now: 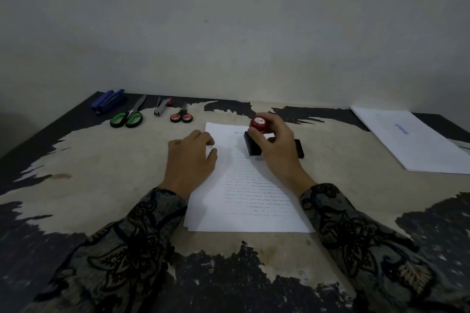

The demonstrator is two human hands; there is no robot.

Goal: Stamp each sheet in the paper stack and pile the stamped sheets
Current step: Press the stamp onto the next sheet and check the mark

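Currently right hand (276, 140) grips stamp (259, 123) by red knob, fingers curled round it, black base low over far end of top sheet; contact unclear. Left hand (192, 154) rests on paper stack (249, 201) left edge, fingers loosely bent, likely pinning it against shift. Stack near centre, printed text faint. Stamped pile (412, 140) far right, blue mark showing, kept well apart.

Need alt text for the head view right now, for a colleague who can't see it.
The right hand grips a red-knobbed stamp at the top of a printed paper stack that the left hand holds flat. A pile of sheets lies far right; two scissors and staplers sit far left.
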